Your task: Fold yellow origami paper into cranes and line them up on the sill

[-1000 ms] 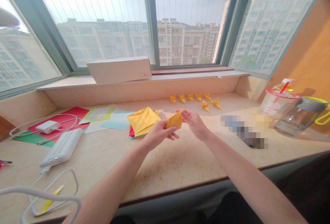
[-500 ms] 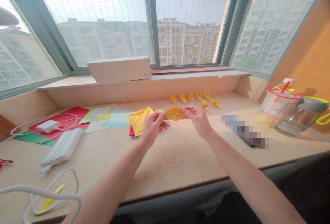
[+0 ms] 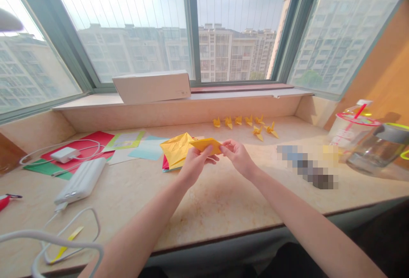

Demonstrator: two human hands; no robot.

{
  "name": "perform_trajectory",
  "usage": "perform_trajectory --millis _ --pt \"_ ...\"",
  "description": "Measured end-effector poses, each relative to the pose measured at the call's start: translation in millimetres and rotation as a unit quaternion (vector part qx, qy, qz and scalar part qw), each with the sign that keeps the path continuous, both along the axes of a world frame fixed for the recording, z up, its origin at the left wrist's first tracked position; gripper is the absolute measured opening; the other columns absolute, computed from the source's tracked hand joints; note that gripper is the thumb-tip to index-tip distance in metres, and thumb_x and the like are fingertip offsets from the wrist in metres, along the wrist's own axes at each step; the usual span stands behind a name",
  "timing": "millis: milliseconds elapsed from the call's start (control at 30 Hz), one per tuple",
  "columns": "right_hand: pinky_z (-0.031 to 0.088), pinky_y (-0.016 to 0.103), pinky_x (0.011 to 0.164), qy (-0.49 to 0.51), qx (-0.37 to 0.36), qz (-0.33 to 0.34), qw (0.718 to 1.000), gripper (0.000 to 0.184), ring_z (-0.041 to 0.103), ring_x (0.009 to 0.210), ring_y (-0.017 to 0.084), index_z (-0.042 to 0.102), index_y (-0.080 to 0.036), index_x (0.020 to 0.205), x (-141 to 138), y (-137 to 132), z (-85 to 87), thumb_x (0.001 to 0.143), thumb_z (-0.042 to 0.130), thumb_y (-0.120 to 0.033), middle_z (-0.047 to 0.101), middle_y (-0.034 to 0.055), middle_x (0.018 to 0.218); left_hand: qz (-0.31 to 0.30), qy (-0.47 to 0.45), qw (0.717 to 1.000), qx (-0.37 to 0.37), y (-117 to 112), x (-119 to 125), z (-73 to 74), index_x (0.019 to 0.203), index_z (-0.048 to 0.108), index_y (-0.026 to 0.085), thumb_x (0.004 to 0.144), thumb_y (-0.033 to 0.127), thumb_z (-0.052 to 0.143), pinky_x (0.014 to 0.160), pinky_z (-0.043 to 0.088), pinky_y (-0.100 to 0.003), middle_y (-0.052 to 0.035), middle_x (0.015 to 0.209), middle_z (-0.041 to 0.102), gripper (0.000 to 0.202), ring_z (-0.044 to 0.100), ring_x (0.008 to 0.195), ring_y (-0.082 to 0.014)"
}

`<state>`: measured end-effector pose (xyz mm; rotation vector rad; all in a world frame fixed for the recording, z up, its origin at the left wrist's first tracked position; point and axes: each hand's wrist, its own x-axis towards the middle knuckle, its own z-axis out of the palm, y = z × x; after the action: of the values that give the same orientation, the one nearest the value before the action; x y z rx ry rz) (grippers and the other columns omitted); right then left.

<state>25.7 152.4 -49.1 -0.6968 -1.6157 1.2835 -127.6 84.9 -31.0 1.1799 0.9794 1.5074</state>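
Both my hands hold a small folded piece of yellow origami paper [image 3: 205, 145] in the air above the marble counter [image 3: 220, 197]. My left hand [image 3: 195, 163] pinches its left part, and my right hand [image 3: 235, 157] pinches its right tip. Just behind my left hand, a larger creased yellow paper [image 3: 176, 150] rests on a small stack of coloured paper [image 3: 165, 164]. Farther back stands a row of several small yellow origami cranes [image 3: 243, 121].
Left of my hands lie red and green paper sheets [image 3: 79, 139], a white power bank [image 3: 79, 180] and white cables [image 3: 64, 227]. A white box [image 3: 151, 87] sits on the window ledge. At right stand a plastic cup [image 3: 353, 128], a glass jar [image 3: 378, 150] and a pixelated object [image 3: 306, 166].
The folded yellow paper has swung from a long horizontal stretch between my hands to a shorter, flatter shape. My hands are slightly lower, and the view has shifted a little.
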Motion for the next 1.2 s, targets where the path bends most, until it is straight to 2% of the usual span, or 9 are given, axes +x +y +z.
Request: perform_trajectory --millis 67,133,267,367,533,733,967,1100,1200 --pt "0.048 0.038 0.083 -0.04 0.069 -0.038 0.996 0.027 0.068 0.092 0.023 0.062 -0.02 0.09 0.4 -1.7 -1.4 0.081 0.066 -0.045 0.073 0.0073 0.099 0.03 0.031 0.999 -0.004 1.0 0.1 -2.0 0.093 0.07 0.011 0.081 0.041 0.069 0.055 0.052 -0.023 -0.008 0.083 0.072 0.032 0.065 0.06 -0.0129" --pt "0.046 0.04 0.088 -0.054 0.137 -0.081 0.986 0.024 0.065 0.098 0.023 0.064 -0.021 0.096 1.9 -3.3 -1.0 0.082 0.066 -0.041 0.071 0.0068 0.106 0.035 0.066 0.997 -0.015 2.0 0.2 -3.0 0.091 0.071 0.011 0.08 0.04 0.069 0.053 0.052 -0.023 -0.0074 0.079 0.072 0.031 0.066 0.057 -0.0141" --pt "0.046 0.038 0.086 -0.061 0.217 -0.115 0.967 0.018 0.063 0.091 0.021 0.066 -0.022 0.094 5.1 -5.9 1.9 0.084 0.064 -0.036 0.069 0.005 0.096 -0.004 0.112 0.993 -0.034 2.0 2.7 -3.5 0.099 0.069 0.012 0.082 0.043 0.067 0.047 0.049 -0.022 -0.0101 0.09 0.074 0.035 0.07 0.057 -0.0169" --pt "0.047 0.036 0.081 -0.073 0.225 -0.124 0.964 0.015 0.061 0.084 0.021 0.067 -0.021 0.089 5.6 -6.7 3.0 0.084 0.065 -0.035 0.068 0.0039 0.088 -0.025 0.125 0.991 -0.034 0.2 4.6 -2.8 0.103 0.068 0.012 0.083 0.046 0.065 0.046 0.048 -0.022 -0.0123 0.094 0.075 0.04 0.071 0.058 -0.0173" --pt "0.047 0.036 0.08 -0.08 0.232 -0.128 0.961 0.014 0.061 0.083 0.02 0.067 -0.022 0.092 5.7 -7.3 3.3 0.084 0.066 -0.033 0.069 0.0037 0.09 -0.032 0.112 0.993 -0.033 -2.3 6.0 -2.4 0.11 0.067 0.012 0.085 0.051 0.06 0.051 0.05 -0.022 -0.0137 0.094 0.075 0.047 0.073 0.067 -0.0203" --pt "0.047 0.038 0.081 -0.104 0.316 -0.163 0.929 0.009 0.061 0.082 0.022 0.067 -0.022 0.089 7.8 -6.3 1.5 0.088 0.062 -0.029 0.069 0.0046 0.087 -0.037 0.076 0.995 -0.054 -1.9 10.2 -7.6 0.112 0.066 0.015 0.085 0.052 0.061 0.053 0.052 -0.023 -0.0145 0.11 0.072 0.046 0.075 0.077 -0.0234" --pt "0.048 0.039 0.08 -0.115 0.332 -0.174 0.92 0.013 0.062 0.083 0.023 0.07 -0.023 0.093 8.6 -5.1 2.4 0.089 0.061 -0.032 0.069 0.0057 0.088 -0.05 0.053 0.996 -0.06 -1.2 10.6 -11.6 0.111 0.066 0.015 0.086 0.051 0.06 0.054 0.052 -0.023 -0.015 0.11 0.072 0.044 0.075 0.072 -0.0224" --pt "0.047 0.04 0.083 -0.131 0.371 -0.181 0.901 0.014 0.062 0.086 0.024 0.071 -0.024 0.095 9.1 -4.9 1.1 0.091 0.059 -0.03 0.07 0.0067 0.091 -0.046 0.045 0.997 -0.049 -1.6 10.7 -11.0 0.115 0.064 0.015 0.086 0.051 0.061 0.056 0.052 -0.024 -0.014 0.106 0.074 0.046 0.075 0.074 -0.0232" --pt "0.045 0.04 0.083 -0.139 0.391 -0.189 0.89 0.012 0.063 0.086 0.023 0.07 -0.024 0.095 9.2 -3.9 -1.0 0.091 0.059 -0.028 0.07 0.0061 0.091 -0.035 0.037 0.997 -0.051 -2.9 12.3 -8.9 0.109 0.065 0.014 0.084 0.05 0.063 0.055 0.052 -0.024 -0.014 0.101 0.075 0.044 0.075 0.073 -0.0232"
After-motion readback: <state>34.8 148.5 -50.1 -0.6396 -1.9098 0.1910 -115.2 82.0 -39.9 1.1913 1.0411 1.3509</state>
